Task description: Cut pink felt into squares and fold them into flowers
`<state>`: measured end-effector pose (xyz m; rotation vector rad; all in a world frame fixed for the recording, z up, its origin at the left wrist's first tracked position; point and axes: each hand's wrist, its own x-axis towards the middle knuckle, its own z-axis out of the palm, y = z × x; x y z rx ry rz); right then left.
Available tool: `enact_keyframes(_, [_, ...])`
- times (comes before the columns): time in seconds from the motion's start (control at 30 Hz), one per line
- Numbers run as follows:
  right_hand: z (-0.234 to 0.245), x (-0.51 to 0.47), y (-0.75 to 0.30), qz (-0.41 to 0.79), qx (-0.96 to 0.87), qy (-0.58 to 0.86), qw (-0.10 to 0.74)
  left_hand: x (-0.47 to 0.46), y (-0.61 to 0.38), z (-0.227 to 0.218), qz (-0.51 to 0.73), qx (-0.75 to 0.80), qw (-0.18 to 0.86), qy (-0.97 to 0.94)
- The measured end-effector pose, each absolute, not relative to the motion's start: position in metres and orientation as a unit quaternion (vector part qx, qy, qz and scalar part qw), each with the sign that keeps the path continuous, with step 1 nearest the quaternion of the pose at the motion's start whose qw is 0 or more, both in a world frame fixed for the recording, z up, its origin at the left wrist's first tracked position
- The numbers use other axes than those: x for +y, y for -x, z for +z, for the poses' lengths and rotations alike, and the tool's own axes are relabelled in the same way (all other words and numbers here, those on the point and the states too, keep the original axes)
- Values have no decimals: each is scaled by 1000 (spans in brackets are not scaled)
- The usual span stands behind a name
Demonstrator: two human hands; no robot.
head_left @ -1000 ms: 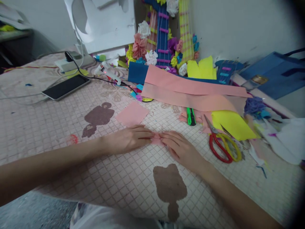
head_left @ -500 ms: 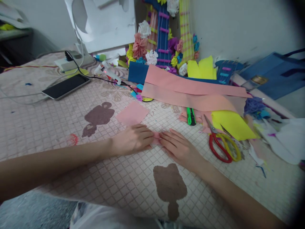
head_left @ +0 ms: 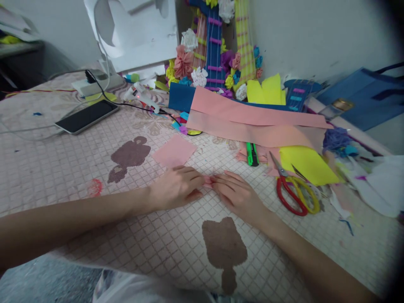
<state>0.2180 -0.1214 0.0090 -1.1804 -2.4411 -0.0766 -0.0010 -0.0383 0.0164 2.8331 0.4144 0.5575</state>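
A small folded piece of pink paper (head_left: 208, 181) lies low over the tabletop, mostly covered by my fingers. My left hand (head_left: 179, 187) grips its left end, fingers bent and pressed together. At the other end my right hand (head_left: 238, 195) has its fingertips closed on the paper. Just beyond my left hand a flat pink paper square (head_left: 175, 150) rests on the patterned cloth. Right of my hands are a green utility knife (head_left: 252, 154) and scissors (head_left: 291, 195) with red and yellow handles.
Long pink paper strips (head_left: 252, 113) stretch across the back, with yellow paper (head_left: 307, 165) near the scissors. A phone (head_left: 87, 116) and a white glue gun (head_left: 142, 97) with cords lie at the left. Paper flowers (head_left: 183, 61) and decorated guitar shapes (head_left: 215, 48) stand behind.
Both hands stay on the folded pink paper, with only slight finger movement. The left thumb sits a little lower and farther from its fingers. The whole view shifts very slightly.
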Motion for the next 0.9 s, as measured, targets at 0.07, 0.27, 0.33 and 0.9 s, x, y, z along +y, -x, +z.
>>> enact_keyframes(0.07, [9,-122,-218,0,-867,441,233,-39,0,14,197,140,94,-966])
enact_keyframes(0.27, [3,-123,-219,30,-848,447,283,-38,-2,14,208,185,153,-948])
enact_keyframes(0.33, [1,-122,-219,44,-835,457,304,-38,-2,15,206,190,172,-944])
enact_keyframes(0.9, [9,-101,-211,166,-723,578,339,-27,-14,15,204,270,247,-908])
